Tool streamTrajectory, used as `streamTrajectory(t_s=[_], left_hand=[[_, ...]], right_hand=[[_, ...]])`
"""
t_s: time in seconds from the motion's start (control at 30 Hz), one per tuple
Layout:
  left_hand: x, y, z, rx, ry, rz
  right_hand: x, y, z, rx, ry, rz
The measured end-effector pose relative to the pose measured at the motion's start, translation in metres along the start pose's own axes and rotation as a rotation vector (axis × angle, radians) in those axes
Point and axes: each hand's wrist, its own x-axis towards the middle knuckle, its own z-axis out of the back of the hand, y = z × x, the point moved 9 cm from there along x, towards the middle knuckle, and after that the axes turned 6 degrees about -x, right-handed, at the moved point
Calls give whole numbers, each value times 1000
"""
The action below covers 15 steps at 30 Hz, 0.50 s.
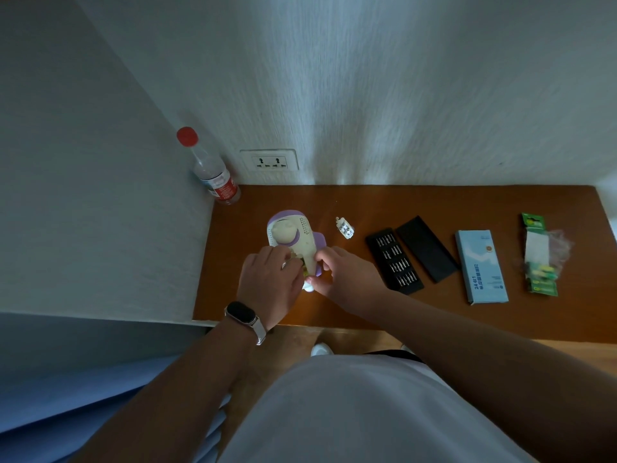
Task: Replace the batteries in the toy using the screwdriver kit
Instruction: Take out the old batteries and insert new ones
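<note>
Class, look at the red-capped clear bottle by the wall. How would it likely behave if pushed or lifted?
The bottle looks like clear plastic, so probably light and squashy. It stands tall and narrow, so a high push would likely tip it. Its round body might then roll.

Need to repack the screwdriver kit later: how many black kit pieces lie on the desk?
2. The bit tray lies right of the toy; the plain black lid lies just right of that tray, left of the blue box. None looks hidden.
</note>
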Motion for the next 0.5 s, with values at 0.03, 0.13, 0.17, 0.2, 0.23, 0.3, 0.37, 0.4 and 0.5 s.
streamTrajectory(t_s=[0.03, 0.13, 0.17, 0.2, 0.23, 0.3, 0.37, 0.4, 0.5], left_hand=[[-1, 1, -1, -3, -3, 0], [-2, 4, -2, -2, -6, 7], [-2, 4, -3, 0, -6, 11], [-1, 5, -3, 3, -8, 16], [-1, 5, -3, 8, -9, 23], [-1, 6, -5, 12, -10, 30], [0, 6, -5, 3, -11, 23], [0, 6, -6, -4, -11, 19], [2, 7, -6, -32, -11, 12]], right_hand=[[0, 0, 0, 2, 0, 1], [2, 1, 0, 10, -2, 0], [2, 1, 1, 12, -4, -3], [3, 0, 1, 14, -7, -6], [3, 0, 2, 16, -9, -11], [3, -2, 4, 22, -10, -20], [4, -4, 6, 29, -12, -27], [4, -6, 7, 32, -12, -33], [4, -8, 8, 27, -10, -41]])
